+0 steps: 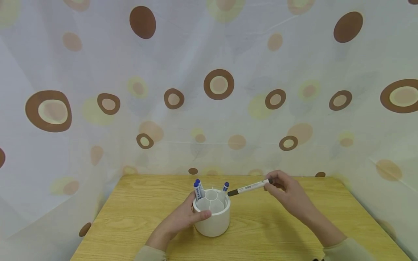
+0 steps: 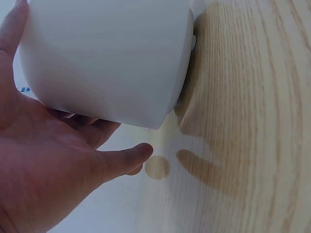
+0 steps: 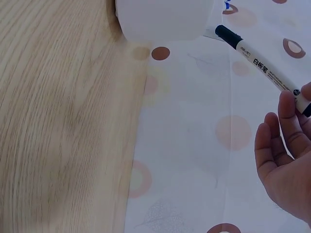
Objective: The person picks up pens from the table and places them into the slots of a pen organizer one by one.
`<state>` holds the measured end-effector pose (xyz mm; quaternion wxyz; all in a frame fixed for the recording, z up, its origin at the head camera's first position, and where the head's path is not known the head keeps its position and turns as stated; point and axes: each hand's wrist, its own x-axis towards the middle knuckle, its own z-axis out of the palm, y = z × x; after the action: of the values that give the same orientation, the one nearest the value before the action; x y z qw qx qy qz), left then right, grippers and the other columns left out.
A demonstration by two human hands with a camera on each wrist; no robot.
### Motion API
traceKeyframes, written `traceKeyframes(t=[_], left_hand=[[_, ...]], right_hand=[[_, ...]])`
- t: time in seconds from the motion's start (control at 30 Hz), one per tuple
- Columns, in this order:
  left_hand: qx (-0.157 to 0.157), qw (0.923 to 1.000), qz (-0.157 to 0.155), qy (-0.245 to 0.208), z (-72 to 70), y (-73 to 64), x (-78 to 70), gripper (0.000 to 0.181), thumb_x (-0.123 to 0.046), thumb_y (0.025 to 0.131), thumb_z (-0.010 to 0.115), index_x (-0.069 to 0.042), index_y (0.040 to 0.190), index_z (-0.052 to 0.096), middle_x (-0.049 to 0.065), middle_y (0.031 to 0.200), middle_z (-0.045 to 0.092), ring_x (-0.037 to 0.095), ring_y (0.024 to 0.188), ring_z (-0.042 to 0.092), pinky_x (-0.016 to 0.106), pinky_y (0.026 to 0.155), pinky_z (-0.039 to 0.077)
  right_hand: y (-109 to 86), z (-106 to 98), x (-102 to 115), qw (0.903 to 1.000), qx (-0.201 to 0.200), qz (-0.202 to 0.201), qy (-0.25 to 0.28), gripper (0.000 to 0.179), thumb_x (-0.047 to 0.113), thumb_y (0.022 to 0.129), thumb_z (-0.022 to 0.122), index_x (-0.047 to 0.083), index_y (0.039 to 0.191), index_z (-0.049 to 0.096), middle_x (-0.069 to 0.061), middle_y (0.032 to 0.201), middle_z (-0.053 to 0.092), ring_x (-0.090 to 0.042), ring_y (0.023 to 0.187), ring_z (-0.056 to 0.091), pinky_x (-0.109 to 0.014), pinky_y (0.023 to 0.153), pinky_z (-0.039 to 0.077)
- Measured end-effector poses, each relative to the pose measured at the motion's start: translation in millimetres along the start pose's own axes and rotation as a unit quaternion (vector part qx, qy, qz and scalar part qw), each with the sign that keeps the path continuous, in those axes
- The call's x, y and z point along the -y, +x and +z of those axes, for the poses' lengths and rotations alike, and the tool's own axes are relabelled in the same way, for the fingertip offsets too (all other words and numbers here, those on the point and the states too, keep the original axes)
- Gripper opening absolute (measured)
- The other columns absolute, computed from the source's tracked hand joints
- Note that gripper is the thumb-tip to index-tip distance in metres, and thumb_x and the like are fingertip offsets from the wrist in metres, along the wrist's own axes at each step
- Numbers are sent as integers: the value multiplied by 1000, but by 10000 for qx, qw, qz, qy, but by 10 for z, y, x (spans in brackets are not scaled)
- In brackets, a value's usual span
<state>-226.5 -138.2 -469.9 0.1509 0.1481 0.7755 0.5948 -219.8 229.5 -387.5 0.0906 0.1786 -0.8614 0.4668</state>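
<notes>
A round white pen holder (image 1: pixel 212 224) with several compartments stands on the wooden table. My left hand (image 1: pixel 183 216) grips it from the left, thumb over the front rim and fingers behind; the left wrist view shows the palm close to its side wall (image 2: pixel 107 58). Two blue-capped markers (image 1: pixel 197 188) stand in a left compartment, and another blue-capped marker (image 1: pixel 226 186) leans at the back right. With thumb and fingertips my right hand (image 1: pixel 289 194) pinches a white whiteboard marker (image 1: pixel 251 186) by its rear end. Its black cap (image 3: pixel 227 37) points left, near the holder's right rim.
The wooden table (image 1: pixel 137 203) reaches back to a pale curtain (image 1: pixel 183 145) printed with brown, peach and yellow spots. The same sheeting hangs along both sides of the table.
</notes>
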Motion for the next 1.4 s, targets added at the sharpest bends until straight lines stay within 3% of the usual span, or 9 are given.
traceKeyframes(t=[0.4,1.03,1.4], left_hand=[[-13,10000,1,8,-4,3,-3,112,-42,99,84,-7,177,12,24,176,31,52,163,20,77,127,12],[42,9998,123,151,-24,28,22,114,-48,98,84,-7,176,13,24,175,34,52,163,22,77,127,14],[43,9999,73,116,-24,31,26,113,-46,98,84,-7,176,13,24,175,33,52,163,22,76,127,14]], right_hand=[[47,141,85,9999,124,-112,20,14,16,110,70,8,122,69,-1,105,74,-23,109,72,-34,87,59],[141,363,165,9995,289,-110,-23,21,26,108,76,14,124,75,4,105,73,-19,110,71,-43,91,58],[200,507,227,9984,421,-368,-54,22,27,107,77,18,127,77,7,102,75,-20,110,73,-50,97,58]])
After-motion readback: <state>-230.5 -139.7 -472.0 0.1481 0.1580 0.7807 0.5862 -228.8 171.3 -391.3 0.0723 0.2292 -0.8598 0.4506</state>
